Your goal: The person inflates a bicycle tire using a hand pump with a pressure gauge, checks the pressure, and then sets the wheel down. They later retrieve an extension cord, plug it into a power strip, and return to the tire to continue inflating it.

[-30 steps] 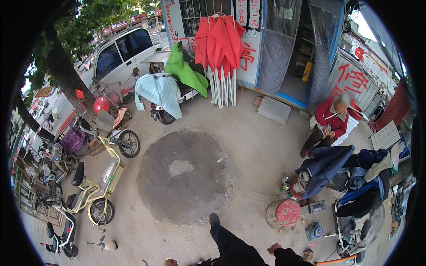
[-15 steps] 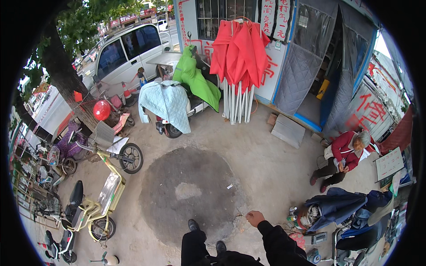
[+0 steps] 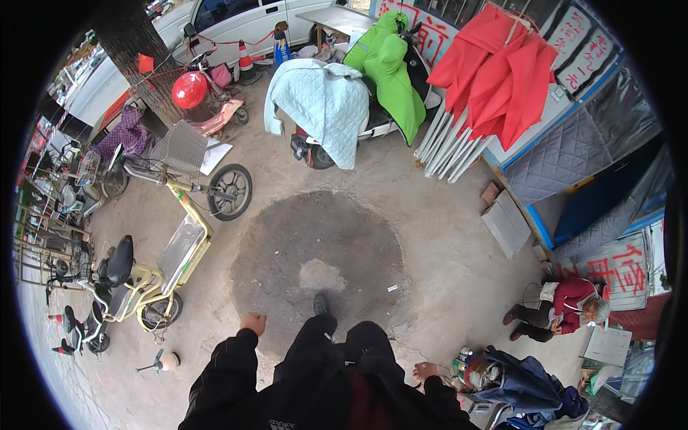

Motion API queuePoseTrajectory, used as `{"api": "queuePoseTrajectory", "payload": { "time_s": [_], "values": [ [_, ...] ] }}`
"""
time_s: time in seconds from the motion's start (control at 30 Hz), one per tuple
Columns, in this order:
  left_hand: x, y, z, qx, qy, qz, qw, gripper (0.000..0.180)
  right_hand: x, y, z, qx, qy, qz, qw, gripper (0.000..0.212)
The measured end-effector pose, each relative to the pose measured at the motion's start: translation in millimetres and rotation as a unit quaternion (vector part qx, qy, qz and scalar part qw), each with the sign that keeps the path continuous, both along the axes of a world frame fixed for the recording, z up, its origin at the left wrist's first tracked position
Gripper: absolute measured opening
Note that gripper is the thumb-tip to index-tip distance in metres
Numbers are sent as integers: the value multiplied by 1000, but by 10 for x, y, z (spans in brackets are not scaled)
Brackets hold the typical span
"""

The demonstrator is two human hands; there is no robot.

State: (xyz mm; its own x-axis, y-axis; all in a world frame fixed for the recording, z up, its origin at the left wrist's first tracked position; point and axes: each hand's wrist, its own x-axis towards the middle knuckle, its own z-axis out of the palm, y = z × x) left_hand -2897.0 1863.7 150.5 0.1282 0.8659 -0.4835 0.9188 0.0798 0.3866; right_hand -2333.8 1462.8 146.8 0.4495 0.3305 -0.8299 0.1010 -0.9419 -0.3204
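I am walking on a concrete yard, over a dark round patch in the ground. My left hand swings at my side in a black sleeve, fingers curled, holding nothing. My right hand hangs low on the right, also with nothing in it, close to a heap of dark cloth on the ground. One of my black shoes is stepping onto the patch.
A yellow electric bike stands at left with more bikes behind it. Scooters under a pale blue cover and a green cover stand ahead. Red folded umbrellas lean on a kiosk. A person in red sits at right.
I have turned and stepped forward over the dark patch. My left hand has come into view at left and my right hand has dropped lower on the right. The seated person has shifted toward the right rim.
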Motion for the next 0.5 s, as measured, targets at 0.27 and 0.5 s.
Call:
{"api": "queuePoseTrajectory", "payload": {
  "time_s": [0.27,0.5],
  "values": [
    [574,1983,672,105,-42,-8,994,49,31,2490,647,195,-48,89,976,30],
    [-158,1450,553,8,7,203,979,47,800,3628,-97,66,-50,101,991,32]
  ]
}}
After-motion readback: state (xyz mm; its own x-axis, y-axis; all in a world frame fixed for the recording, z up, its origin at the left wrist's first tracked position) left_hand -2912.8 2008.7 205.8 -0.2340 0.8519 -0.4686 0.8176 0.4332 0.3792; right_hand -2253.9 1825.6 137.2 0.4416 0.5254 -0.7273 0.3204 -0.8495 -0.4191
